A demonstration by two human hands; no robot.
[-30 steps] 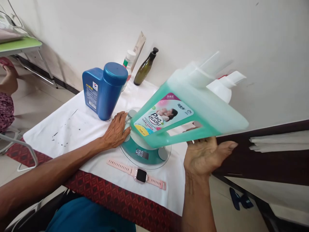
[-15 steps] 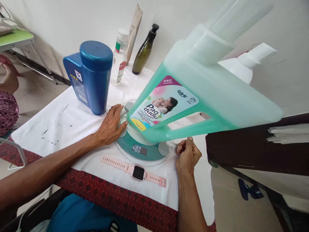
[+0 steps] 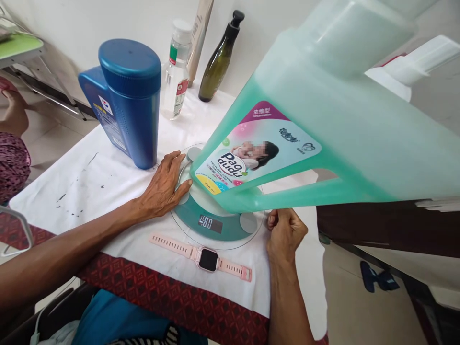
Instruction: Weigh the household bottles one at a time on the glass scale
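A green jug (image 3: pixel 323 124) stands on a glass scale (image 3: pixel 226 231). The left hand (image 3: pixel 163 184), thumb and fingers spread, lies at its left edge; the right hand (image 3: pixel 286 232), curled closed, lies just right. A pink watch (image 3: pixel 208 259) lies nearer.

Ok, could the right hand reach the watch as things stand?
Probably yes: the right hand is close by, apparently holding nothing, and only white cloth shows between it and the watch.

From afar I see a green plastic jug (image 3: pixel 305 112) on the round glass scale (image 3: pixel 189 219), a pink square-faced watch (image 3: pixel 208 259) before it, a blue plastic bottle (image 3: pixel 134 105) at its left.
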